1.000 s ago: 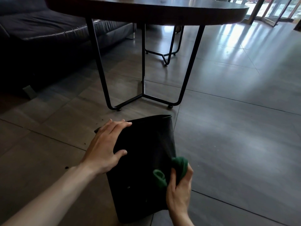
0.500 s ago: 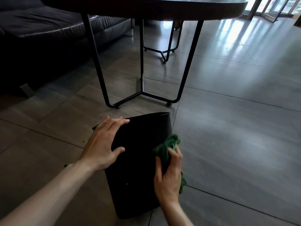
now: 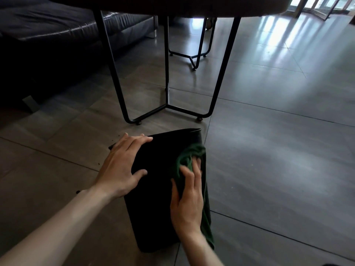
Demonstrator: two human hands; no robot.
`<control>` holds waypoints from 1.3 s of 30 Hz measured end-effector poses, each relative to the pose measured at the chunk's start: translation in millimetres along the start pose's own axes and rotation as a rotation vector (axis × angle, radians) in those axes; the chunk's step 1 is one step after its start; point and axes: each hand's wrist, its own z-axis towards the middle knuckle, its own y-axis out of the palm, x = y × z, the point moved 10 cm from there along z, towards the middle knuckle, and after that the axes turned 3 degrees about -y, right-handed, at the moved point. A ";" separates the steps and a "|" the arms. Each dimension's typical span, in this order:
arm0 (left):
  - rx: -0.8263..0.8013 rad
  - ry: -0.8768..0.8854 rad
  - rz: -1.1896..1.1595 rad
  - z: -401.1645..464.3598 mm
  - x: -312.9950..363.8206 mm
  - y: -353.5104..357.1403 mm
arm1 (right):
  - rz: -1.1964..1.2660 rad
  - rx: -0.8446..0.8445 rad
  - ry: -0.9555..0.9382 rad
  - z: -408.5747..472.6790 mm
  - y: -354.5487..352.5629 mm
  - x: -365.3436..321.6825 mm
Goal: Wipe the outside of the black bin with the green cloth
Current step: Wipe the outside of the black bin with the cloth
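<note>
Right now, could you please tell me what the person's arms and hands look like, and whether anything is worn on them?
Both forearms are bare with no sleeves in view. The left hand and right hand wear no gloves, and no rings, watch or markings show.

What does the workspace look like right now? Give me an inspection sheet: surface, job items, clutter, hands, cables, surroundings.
Surface: grey tiled floor, glossy, with window reflections far right.
Job's things: black bin lying tipped on the floor, its far end towards the table; green cloth bunched on the bin's upper right side, a tail hanging down that edge.
Clutter: a few dark specks on the floor left of the bin.
Hands: left hand rests flat on the bin's left side, fingers straight; right hand presses the cloth against the bin.
Cables: nothing seen.
Surroundings: round table on black metal legs just beyond the bin; dark leather sofa at left; glass doors far right.
</note>
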 end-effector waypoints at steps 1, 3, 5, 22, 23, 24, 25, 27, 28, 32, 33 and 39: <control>0.003 0.005 0.001 1.0 -0.6 0.0 | 0.005 0.037 0.096 -25.5 -5.1 16.7; 0.009 0.011 -0.015 2.1 -2.2 0.2 | 0.044 0.113 0.343 -73.2 -13.8 47.0; 0.007 0.012 -0.018 3.0 -2.6 0.5 | 0.065 0.183 0.586 -100.2 -15.2 67.0; -0.005 0.014 -0.004 5.3 -5.2 3.4 | 0.133 0.143 0.437 -44.1 16.8 -22.6; -0.005 0.018 -0.011 6.0 -4.4 3.1 | 0.108 0.032 0.253 -34.4 28.6 -43.3; -0.007 0.022 -0.018 6.6 -3.3 3.1 | 0.053 -0.077 0.086 -30.9 37.8 -56.0; -0.011 0.027 -0.019 7.0 -2.1 3.6 | -0.028 -0.156 -0.039 -33.3 41.7 -57.6; -0.020 0.025 -0.010 8.1 -1.8 5.5 | -0.113 -0.191 -0.091 -47.8 32.3 -30.0; -0.023 0.018 -0.010 8.6 -2.8 6.0 | -0.106 -0.167 -0.015 -59.6 20.3 -8.3; -0.023 0.008 -0.025 11.1 -3.8 5.7 | -0.018 0.112 0.517 -119.0 -33.7 66.7; -0.021 0.009 -0.022 11.1 -4.0 5.3 | -0.004 0.148 0.635 -127.2 -35.3 73.8; -0.019 0.010 0.002 9.9 -6.0 4.6 | 0.033 0.068 0.287 -48.0 2.8 -3.7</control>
